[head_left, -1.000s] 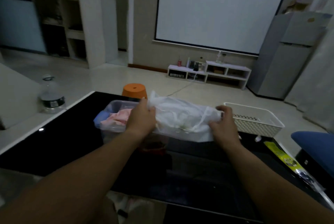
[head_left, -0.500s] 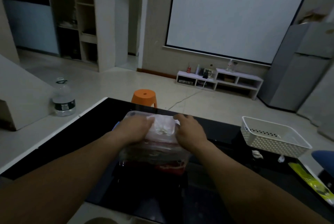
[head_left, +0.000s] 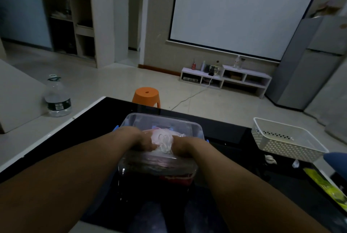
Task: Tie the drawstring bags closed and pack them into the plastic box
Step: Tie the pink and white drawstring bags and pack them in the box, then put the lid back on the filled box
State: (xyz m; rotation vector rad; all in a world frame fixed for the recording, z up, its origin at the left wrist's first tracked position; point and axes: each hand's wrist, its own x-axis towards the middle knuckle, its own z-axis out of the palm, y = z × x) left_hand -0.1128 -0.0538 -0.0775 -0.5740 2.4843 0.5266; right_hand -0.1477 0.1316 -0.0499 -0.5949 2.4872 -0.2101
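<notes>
Two hands, left hand and right hand, push the white drawstring bag into the plastic box on the bench, fingers bent over it, grip unclear; packing seems nearly done, and next they should let go and lift clear.

White basket, orange stool, water bottle, grey fridge.

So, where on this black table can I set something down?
Bare: black tabletop left of the clear plastic box, and the strip between it and the white perforated basket. Crowded: the box, left hand and right hand gripping a white bag.
</notes>
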